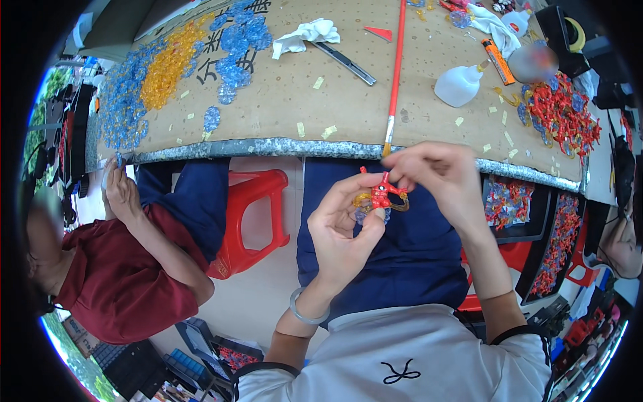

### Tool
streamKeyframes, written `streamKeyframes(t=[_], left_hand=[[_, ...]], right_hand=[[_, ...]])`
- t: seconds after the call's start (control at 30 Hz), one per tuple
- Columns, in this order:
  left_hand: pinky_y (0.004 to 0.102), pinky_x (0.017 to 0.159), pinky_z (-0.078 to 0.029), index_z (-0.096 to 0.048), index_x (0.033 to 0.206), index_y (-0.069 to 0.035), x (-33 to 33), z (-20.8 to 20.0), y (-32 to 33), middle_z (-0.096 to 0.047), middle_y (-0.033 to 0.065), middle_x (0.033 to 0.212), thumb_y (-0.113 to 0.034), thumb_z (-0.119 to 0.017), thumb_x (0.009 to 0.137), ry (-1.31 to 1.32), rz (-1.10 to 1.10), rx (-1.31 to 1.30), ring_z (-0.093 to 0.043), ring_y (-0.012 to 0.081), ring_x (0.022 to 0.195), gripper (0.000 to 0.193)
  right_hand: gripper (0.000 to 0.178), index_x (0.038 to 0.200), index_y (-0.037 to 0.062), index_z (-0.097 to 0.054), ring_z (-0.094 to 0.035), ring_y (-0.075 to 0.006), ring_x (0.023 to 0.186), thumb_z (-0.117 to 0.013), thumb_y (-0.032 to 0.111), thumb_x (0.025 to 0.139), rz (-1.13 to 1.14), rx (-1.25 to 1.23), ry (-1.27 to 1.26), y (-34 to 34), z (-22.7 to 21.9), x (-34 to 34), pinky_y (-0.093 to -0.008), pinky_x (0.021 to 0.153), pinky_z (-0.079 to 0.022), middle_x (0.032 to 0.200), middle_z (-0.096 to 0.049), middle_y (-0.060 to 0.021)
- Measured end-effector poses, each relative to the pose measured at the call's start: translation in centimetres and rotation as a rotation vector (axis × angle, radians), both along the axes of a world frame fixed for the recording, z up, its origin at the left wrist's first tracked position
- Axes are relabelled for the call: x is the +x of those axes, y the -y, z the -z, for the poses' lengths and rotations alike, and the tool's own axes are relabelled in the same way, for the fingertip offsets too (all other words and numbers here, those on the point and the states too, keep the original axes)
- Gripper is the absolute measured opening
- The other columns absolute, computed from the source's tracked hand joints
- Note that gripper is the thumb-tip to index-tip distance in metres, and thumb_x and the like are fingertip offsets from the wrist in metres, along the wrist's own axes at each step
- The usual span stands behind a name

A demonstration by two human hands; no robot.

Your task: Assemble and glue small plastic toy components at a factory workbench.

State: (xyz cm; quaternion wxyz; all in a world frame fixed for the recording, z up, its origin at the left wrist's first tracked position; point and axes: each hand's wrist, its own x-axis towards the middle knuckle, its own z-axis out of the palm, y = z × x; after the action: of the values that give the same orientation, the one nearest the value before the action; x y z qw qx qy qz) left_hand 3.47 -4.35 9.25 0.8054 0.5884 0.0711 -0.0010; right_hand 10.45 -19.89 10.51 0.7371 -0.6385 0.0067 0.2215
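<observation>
Pinching a small red figure (381,194) between thumb and fingers of the left hand (337,231), above the lap, just short of the table's near edge. Held with it, an amber ring (402,204) and a clear bluish piece (368,216). Bringing the right hand (442,175) in close beside the figure with fingers curled; too blurred to tell whether gripping anything.

Sitting at a tan, dotted table (281,100) with a mottled grey edge. Laid across it, a long red brush (396,67), bristles toward the lap. Strewn over the left part, clear blue discs (120,100), yellow pieces (173,67) and more blue discs (238,47). Placed near the middle, a white cloth (306,37), a utility knife (345,63) and a red triangle (380,33). Heaped at the right end, red pieces (562,114).

Seated to the left, a co-worker in maroon (140,271), with one hand (122,191) at the table edge. Set between, a red stool (251,214).

Standing on the table, a white squeeze bottle (457,87), contents impossible to make out. Ranged low on the right, a dark tray (512,234) of red and bluish pieces, then a long dark tray (540,254) filled with mostly red pieces.
</observation>
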Motion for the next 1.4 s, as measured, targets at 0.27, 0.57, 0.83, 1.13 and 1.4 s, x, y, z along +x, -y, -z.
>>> streamKeyframes(t=[0.27, 0.57, 0.83, 1.13, 1.4], left_hand=[[0.0196, 0.067, -0.048, -0.051, 0.119, 0.01, 1.6, 0.8, -1.7, -0.063, 0.0108, 0.098, 0.014, -0.053, 0.079, -0.1, -0.036, -0.088, -0.057, 0.007, 0.077, 0.04], [0.0172, 0.061, -0.047, -0.052, 0.12, 0.01, 7.2, -0.7, -0.6, -0.065, 0.0106, 0.095, 0.011, -0.055, 0.08, 0.047, -0.158, -0.056, -0.058, 0.0055, 0.072, 0.04], [0.0202, 0.078, -0.049, -0.049, 0.121, 0.011, 8.5, 1.8, 0.3, -0.063, 0.0127, 0.105, 0.013, -0.055, 0.08, 0.126, -0.219, 0.089, -0.06, 0.0102, 0.093, 0.042], [0.0217, 0.081, -0.048, -0.049, 0.122, 0.011, 8.7, 1.9, 0.1, -0.063, 0.0141, 0.106, 0.012, -0.056, 0.081, 0.087, -0.194, 0.099, -0.06, 0.0119, 0.095, 0.041], [0.022, 0.08, -0.049, -0.05, 0.121, 0.01, 8.8, 1.9, -0.2, -0.063, 0.013, 0.103, 0.011, -0.057, 0.08, 0.064, -0.199, 0.065, -0.06, 0.011, 0.093, 0.041]], right_hand=[[0.064, 0.134, -0.0021, -0.041, -0.057, -0.0188, 0.102, -0.072, 0.006, 0.078, 0.63, -0.616, 0.854, 1.8, 3.4, 3.8, -0.0317, 0.092, -0.042, 0.111, -0.06, -0.0127], [0.05, 0.128, -0.0085, -0.043, -0.06, -0.0182, 0.098, -0.065, 0.001, 0.084, 0.466, -0.283, 0.677, 1.5, 2.3, 4.9, -0.029, 0.085, -0.048, 0.118, -0.058, -0.0161], [0.047, 0.11, -0.0063, -0.054, -0.067, -0.021, 0.077, -0.079, 0.002, 0.071, 0.182, -0.721, 1.02, 2.0, 1.1, 1.4, -0.0292, 0.072, -0.053, 0.086, -0.067, -0.018], [0.048, 0.101, -0.0069, -0.061, -0.067, -0.0271, 0.074, -0.086, 0.004, 0.061, 0.227, -0.564, 1.127, 1.7, 3.9, 2.9, -0.0329, 0.066, -0.052, 0.083, -0.068, -0.0184], [0.045, 0.099, -0.0073, -0.064, -0.067, -0.0273, 0.075, -0.085, 0.003, 0.06, 0.19, -0.573, 1.167, 1.3, 3.7, 3.2, -0.0328, 0.066, -0.053, 0.083, -0.068, -0.0185]])
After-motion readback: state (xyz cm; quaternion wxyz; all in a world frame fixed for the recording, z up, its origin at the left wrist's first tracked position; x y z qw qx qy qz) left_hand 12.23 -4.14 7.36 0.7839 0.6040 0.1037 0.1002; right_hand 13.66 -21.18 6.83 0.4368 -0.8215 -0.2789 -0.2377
